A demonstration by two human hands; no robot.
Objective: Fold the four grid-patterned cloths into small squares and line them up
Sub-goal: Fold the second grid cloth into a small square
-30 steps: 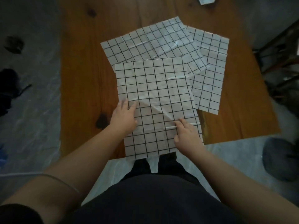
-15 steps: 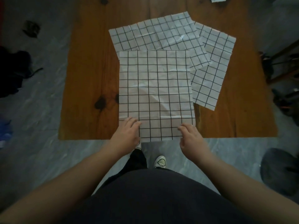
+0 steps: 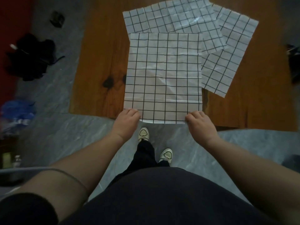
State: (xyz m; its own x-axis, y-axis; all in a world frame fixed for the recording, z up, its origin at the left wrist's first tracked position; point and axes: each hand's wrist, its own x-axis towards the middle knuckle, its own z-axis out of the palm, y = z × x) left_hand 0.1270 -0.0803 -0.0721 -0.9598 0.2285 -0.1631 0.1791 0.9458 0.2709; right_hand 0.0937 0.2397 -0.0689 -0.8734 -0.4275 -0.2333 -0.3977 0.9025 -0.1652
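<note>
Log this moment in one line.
left hand: pinches front cloth, near corner | right hand: pinches other near corner | folded: none seen

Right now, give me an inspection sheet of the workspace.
Surface: wooden table, dark knot left of the cloths.
Job's things: three cloths seen, all unfolded; front cloth overlaps back cloth and right cloth; its near edge overhangs the table.
Clutter: black bundle and blue heap on the floor, left.
Grippers: left hand and right hand each pinch a near corner of the front cloth.
Cables: nothing seen.
Surroundings: grey floor; shoes near the table edge.
</note>
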